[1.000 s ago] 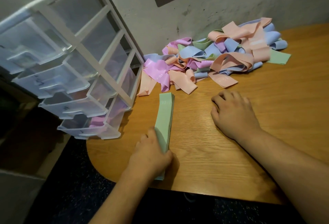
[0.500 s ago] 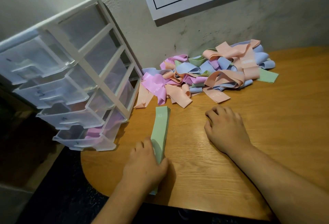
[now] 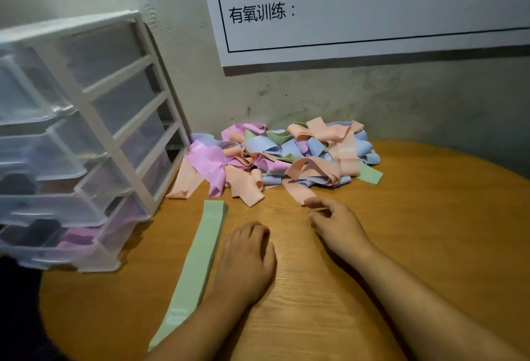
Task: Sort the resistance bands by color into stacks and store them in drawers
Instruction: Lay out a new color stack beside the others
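Left hand (image 3: pixel 246 257): palm down on the table (image 3: pixel 415 260), forearm entering from the lower edge. The fingers are loosely bent with the tips on the wood, and they hold nothing.
Green stack (image 3: pixel 200 260): flat, squared-up bands lying lengthwise away from the person, just beside the left hand on its outer side. The near end passes under the left forearm. The fingertips are close to the stack's right edge, but contact cannot be confirmed.
Right hand (image 3: pixel 339 227): palm down, farther forward than the left, forearm entering from the lower right. The index finger and thumb are extended forward with a narrow gap between them. The tips are blurred, so a pinch cannot be confirmed.
Peach band (image 3: pixel 299 192): the loose end protrudes from the pile and lies flat, at the right index fingertip.
Unsorted pile (image 3: pixel 286 157): tangled pink, peach, blue and green bands against the wall.
Drawer unit (image 3: pixel 94 136): clear drawers in a white frame at the table's left edge. Pink-purple bands show in the bottom drawer (image 3: pixel 77 238).
Wall sheet (image 3: pixel 372 7): white, ruled, with printed characters, above the pile.
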